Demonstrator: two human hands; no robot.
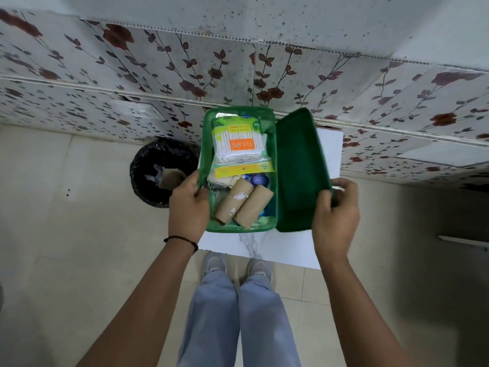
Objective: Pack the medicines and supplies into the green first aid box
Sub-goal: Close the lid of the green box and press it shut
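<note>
The green first aid box [209, 123] stands open on a small white table [275, 247], its lid [299, 176] swung out to the right. Inside lie a pack of cotton swabs [238, 147], two brown bandage rolls [243, 205] and blue items [258, 179] underneath. My left hand [189, 205] grips the box's left wall near the front. My right hand [336, 207] holds the outer edge of the lid, fingers curled over it.
A black-lined bin [161, 170] stands on the floor left of the table. A floral-patterned wall [158, 75] runs right behind the box. My legs and shoes [238, 287] are just in front of the table.
</note>
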